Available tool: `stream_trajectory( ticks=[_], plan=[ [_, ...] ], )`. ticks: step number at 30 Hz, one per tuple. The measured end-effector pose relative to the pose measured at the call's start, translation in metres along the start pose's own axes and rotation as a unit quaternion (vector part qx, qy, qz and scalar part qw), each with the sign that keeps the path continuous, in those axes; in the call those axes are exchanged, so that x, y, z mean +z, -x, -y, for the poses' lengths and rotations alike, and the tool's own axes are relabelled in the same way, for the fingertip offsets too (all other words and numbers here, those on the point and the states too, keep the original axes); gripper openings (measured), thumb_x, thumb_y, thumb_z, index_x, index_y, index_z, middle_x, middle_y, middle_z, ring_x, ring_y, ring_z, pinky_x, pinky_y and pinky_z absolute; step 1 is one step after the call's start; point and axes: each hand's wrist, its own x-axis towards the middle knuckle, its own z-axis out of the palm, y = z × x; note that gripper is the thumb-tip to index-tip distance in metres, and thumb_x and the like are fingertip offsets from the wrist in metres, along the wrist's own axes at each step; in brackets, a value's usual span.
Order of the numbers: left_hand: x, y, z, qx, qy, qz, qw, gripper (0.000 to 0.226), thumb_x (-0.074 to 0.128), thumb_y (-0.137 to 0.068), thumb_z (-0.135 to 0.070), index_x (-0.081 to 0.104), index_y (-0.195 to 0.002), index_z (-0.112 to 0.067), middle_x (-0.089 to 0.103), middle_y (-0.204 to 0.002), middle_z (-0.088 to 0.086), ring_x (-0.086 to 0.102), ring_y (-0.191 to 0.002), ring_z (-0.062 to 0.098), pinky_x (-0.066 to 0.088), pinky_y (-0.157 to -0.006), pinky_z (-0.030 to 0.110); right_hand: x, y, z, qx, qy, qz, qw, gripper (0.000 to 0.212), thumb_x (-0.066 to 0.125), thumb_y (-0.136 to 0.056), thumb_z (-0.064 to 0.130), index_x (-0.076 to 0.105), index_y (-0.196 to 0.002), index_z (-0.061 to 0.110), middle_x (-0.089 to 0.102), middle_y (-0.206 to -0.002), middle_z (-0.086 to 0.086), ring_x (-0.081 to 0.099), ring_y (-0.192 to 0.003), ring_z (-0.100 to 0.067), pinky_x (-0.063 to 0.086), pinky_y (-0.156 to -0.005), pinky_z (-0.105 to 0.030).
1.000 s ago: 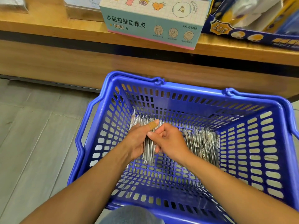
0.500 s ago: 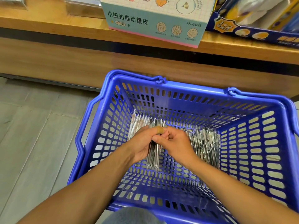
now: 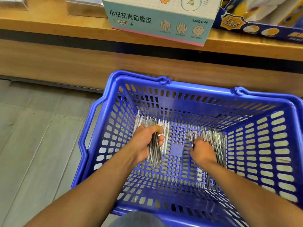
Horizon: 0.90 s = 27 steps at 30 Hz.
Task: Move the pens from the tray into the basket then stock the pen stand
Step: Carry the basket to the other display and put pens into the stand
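Left hand (image 3: 146, 143): fingers curled round a bundle of clear pens (image 3: 155, 153).
Right hand (image 3: 202, 152): fingers curled into the loose pens (image 3: 214, 138).
Basket (image 3: 196, 90): blue, holds both.

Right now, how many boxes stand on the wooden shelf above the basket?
2 clearly: a teal box at the top centre, and a dark blue box at the top right, touching it. Clear packaging at the top left may be more; it is cut off.
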Motion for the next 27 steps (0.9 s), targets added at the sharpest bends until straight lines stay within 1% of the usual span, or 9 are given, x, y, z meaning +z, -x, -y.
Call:
stream_trajectory(
  ticks=[6,9,11,13,15,19,23,25,27],
  plan=[
    [-0.003,-0.002,0.000,-0.005,0.006,0.000,1.000,0.025,0.061,-0.095,-0.010,0.061,-0.116,0.003,0.064,-0.075,0.006,0.062,-0.059,0.014,0.054,-0.054,0.025,0.002,-0.001,0.004,0.001,0.052,-0.002,0.999,0.018,0.057,-0.096,0.022,0.060,-0.098,0.004,0.058,-0.074,-0.004,0.054,-0.063,-0.020,0.045,-0.054,-0.027],
    [-0.003,-0.002,0.000,-0.004,0.007,0.007,1.000,0.015,0.063,-0.094,-0.015,0.065,-0.104,-0.003,0.065,-0.072,0.004,0.062,-0.058,0.014,0.055,-0.055,0.026,-0.004,-0.001,0.007,0.013,-0.040,0.027,0.999,0.033,0.061,-0.093,0.022,0.056,-0.063,0.011,0.052,-0.053,-0.001,0.049,-0.045,-0.013,0.039,-0.043,-0.019],
    [-0.002,-0.002,0.000,-0.004,0.009,0.007,1.000,0.014,0.064,-0.094,-0.018,0.065,-0.101,-0.006,0.065,-0.072,0.003,0.063,-0.058,0.014,0.055,-0.056,0.027,-0.010,0.003,0.014,0.012,-0.158,0.049,0.986,0.039,0.063,-0.092,0.019,0.054,-0.054,0.012,0.057,-0.052,-0.007,0.050,-0.043,-0.016,0.045,-0.047,-0.022],
    [-0.002,-0.001,0.000,-0.005,0.012,0.004,1.000,0.019,0.064,-0.094,-0.021,0.065,-0.106,-0.007,0.065,-0.073,0.003,0.062,-0.059,0.014,0.055,-0.056,0.027,-0.021,0.012,0.029,-0.004,-0.299,0.077,0.951,0.030,0.063,-0.091,0.016,0.058,-0.062,0.010,0.068,-0.071,-0.019,0.059,-0.048,-0.018,0.050,-0.054,-0.026],
    [-0.001,0.000,-0.001,-0.008,0.016,0.000,1.000,0.023,0.066,-0.093,-0.023,0.064,-0.108,-0.006,0.063,-0.073,0.003,0.061,-0.058,0.014,0.056,-0.055,0.026,-0.036,0.023,0.044,-0.038,-0.384,0.104,0.917,0.015,0.065,-0.091,0.018,0.060,-0.081,0.009,0.071,-0.084,-0.016,0.061,-0.051,-0.015,0.052,-0.057,-0.026],
    [0.002,0.002,-0.003,-0.001,0.014,-0.003,1.000,0.054,0.077,-0.081,-0.026,0.055,-0.122,0.002,0.060,-0.080,0.007,0.062,-0.057,0.015,0.056,-0.052,0.028,-0.060,0.051,0.069,-0.126,-0.454,0.136,0.871,0.022,0.072,-0.084,0.027,0.062,-0.091,0.010,0.066,-0.067,0.001,0.059,-0.048,-0.013,0.049,-0.052,-0.021],
    [0.005,0.004,-0.003,-0.017,0.022,0.027,0.999,0.097,0.080,-0.079,-0.020,0.020,-0.152,0.001,0.064,-0.110,0.026,0.072,-0.073,0.034,0.057,-0.055,0.040,-0.058,0.071,0.085,-0.176,-0.446,0.132,0.867,0.023,0.076,-0.082,0.027,0.062,-0.091,0.012,0.065,-0.065,0.004,0.059,-0.049,-0.012,0.051,-0.054,-0.024],
    [0.005,0.002,-0.002,-0.010,0.014,-0.013,1.000,0.090,0.079,-0.080,-0.014,0.026,-0.152,-0.005,0.059,-0.125,0.027,0.072,-0.079,0.034,0.058,-0.057,0.041,-0.053,0.073,0.087,-0.187,-0.440,0.133,0.868,0.023,0.077,-0.080,0.029,0.063,-0.089,0.014,0.064,-0.064,0.006,0.060,-0.050,-0.012,0.053,-0.056,-0.025],
    [0.002,-0.002,0.000,-0.001,0.012,-0.053,0.999,0.067,0.071,-0.087,-0.008,0.037,-0.144,-0.002,0.061,-0.100,0.016,0.066,-0.067,0.022,0.055,-0.053,0.034,-0.052,0.072,0.083,-0.193,-0.439,0.151,0.865,0.027,0.076,-0.078,0.038,0.064,-0.087,0.015,0.066,-0.066,0.005,0.061,-0.051,-0.012,0.053,-0.055,-0.024]
  ],
)
